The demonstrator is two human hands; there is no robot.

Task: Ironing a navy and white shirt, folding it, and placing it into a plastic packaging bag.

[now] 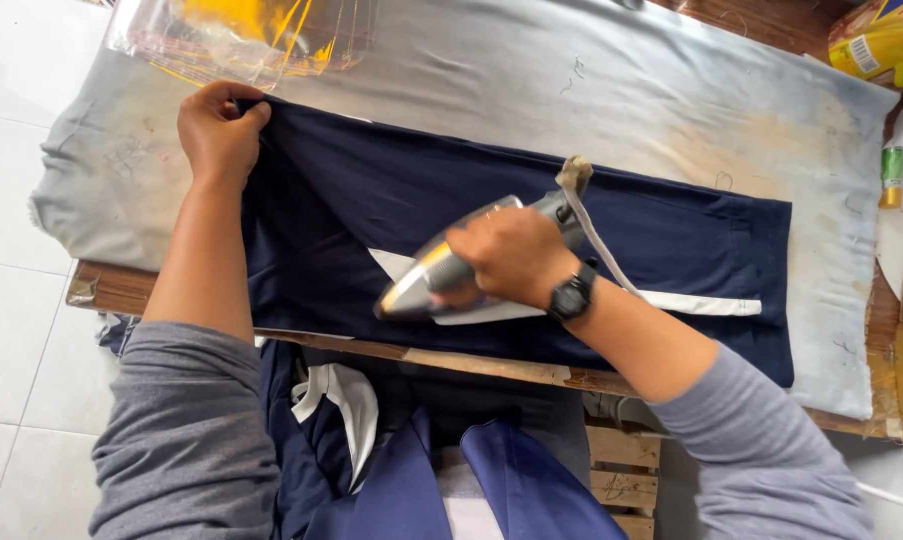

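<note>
**Hot iron close to a trailing cord**

The right hand (511,255) is closed around the handle of the iron (441,275), which rests on the navy garment (371,190) spread over the padded table (671,90). The left hand (219,130) pinches the garment's far corner, fingers curled over the cloth. Lingering could scorch the fabric, I judge, and the cord (596,225) could snag across the wrist. Plastic bags (241,35) lie just beyond the left hand, near enough to melt.

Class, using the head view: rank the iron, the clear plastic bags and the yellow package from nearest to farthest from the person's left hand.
From the left hand:
1. Clear plastic bags, just above it at the top edge.
2. Iron, mid-cloth, under the right hand.
3. Yellow package, far top-right corner.
</note>
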